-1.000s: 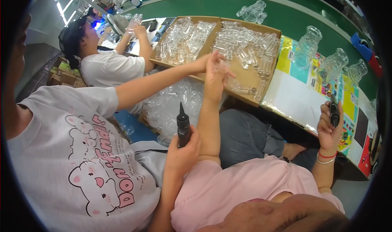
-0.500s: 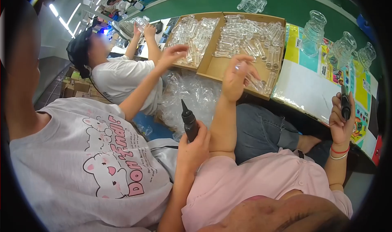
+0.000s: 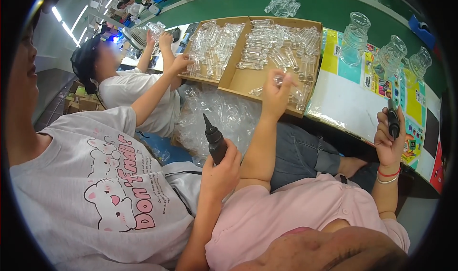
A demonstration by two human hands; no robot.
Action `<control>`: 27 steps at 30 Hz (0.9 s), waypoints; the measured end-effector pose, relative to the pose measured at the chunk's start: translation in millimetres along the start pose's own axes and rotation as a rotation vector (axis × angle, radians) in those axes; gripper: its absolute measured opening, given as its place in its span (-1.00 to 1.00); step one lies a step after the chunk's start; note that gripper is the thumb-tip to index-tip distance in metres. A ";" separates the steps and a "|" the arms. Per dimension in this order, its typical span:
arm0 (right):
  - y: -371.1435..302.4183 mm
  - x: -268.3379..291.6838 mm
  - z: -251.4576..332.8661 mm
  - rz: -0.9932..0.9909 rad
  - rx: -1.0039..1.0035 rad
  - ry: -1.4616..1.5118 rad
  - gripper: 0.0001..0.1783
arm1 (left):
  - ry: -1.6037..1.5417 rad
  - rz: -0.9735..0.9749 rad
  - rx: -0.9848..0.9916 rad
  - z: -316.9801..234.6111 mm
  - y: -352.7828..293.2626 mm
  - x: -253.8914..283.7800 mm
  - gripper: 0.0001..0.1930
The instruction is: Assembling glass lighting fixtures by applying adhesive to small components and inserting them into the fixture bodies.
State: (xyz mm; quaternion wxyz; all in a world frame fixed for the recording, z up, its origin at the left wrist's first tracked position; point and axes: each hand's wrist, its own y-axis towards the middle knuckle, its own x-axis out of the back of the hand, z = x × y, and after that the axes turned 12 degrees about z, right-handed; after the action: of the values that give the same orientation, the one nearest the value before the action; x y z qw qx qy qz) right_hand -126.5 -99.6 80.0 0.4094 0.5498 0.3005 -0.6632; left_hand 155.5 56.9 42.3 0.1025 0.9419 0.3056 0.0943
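My left hand (image 3: 275, 95) is raised over the near edge of a cardboard tray (image 3: 238, 82) full of clear plastic parts (image 3: 279, 46), its fingers pinched on a small clear plastic piece. My right hand (image 3: 389, 142), with bands on the wrist, is held up at the right and grips a short black pen-like tool (image 3: 393, 118) upright. I wear a pink top. Beside my left arm, the hand (image 3: 222, 173) of a person in a white printed shirt holds a black nozzle bottle (image 3: 215, 140).
That person's other hand (image 3: 180, 62) reaches into the tray's left half. A bag of clear parts (image 3: 217, 116) lies below the tray. Clear stacked pieces (image 3: 355, 37) stand on coloured sheets (image 3: 350, 97) on the green bench (image 3: 229, 6). Another person in a dark cap (image 3: 86, 63) works farther left.
The neighbouring person's reaching hand has moved left, from beside my left hand to the tray's left half. My left hand stays at the tray's near edge; my right hand has risen slightly.
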 end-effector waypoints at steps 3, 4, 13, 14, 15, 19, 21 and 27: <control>-6.6 -1.4 4.0 -0.006 0.019 0.005 -0.58 | -0.305 -0.062 -0.100 -3.1 -6.2 0.8 -0.79; -7.0 -2.1 3.4 -0.016 0.033 -0.001 -0.58 | -0.427 -0.099 -0.206 -6.9 -11.0 0.4 -0.75; -1.1 -12.0 -11.5 -0.067 0.009 -0.014 -0.59 | -0.519 -0.052 -0.291 -50.1 -54.0 -17.2 -0.64; 0.8 -12.9 -14.4 -0.073 0.007 -0.025 -0.59 | -0.516 -0.057 -0.301 -51.4 -56.2 -17.1 -0.63; 3.7 -12.9 -16.5 -0.067 -0.001 -0.022 -0.58 | -0.529 -0.065 -0.304 -50.7 -58.2 -16.8 -0.63; 11.9 -13.6 -24.7 -0.056 -0.019 -0.077 -0.57 | -0.578 -0.113 -0.348 -54.2 -60.7 -18.6 -0.62; 14.9 -18.4 -29.0 -0.053 -0.019 -0.090 -0.58 | -0.602 -0.138 -0.378 -59.8 -57.4 -20.1 -0.61; 29.5 -49.1 -25.3 -0.003 0.133 -0.318 -0.66 | -0.737 0.064 -0.444 -100.5 -16.7 -21.1 -0.65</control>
State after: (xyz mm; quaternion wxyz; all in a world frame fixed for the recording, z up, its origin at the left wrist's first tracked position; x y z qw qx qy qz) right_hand -85.5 -81.9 123.9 0.4134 0.4634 0.1885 -0.7608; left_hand 105.4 71.1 132.2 0.4021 0.8767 0.1917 -0.1817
